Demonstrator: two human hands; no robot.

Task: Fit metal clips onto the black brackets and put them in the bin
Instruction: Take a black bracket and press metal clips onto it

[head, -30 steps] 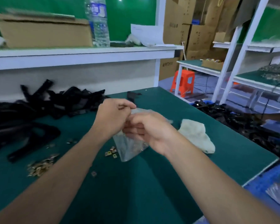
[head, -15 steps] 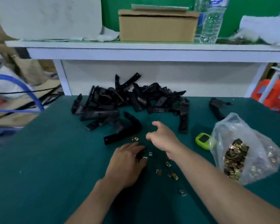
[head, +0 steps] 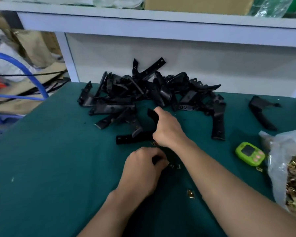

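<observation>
I see black brackets [head: 143,93] heaped against the bench's [head: 50,168] back edge, with small brass-coloured clips [head: 190,193] scattered flat toward its front.

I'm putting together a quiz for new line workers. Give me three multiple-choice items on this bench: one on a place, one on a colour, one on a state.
1. Where is the bag of metal clips?
A) at the right edge of the table
B) at its left edge
C) in its near middle

2. What colour is the small device beside the bag?
A) red
B) lime green
C) white

3. What is the right hand doing?
A) lying flat
B) gripping a black bracket
C) lifting the bag

1 A: the bag sits far right, cut off by the frame.
2 B: its casing is lime green.
3 B: the fingers curl round the bracket.
</observation>
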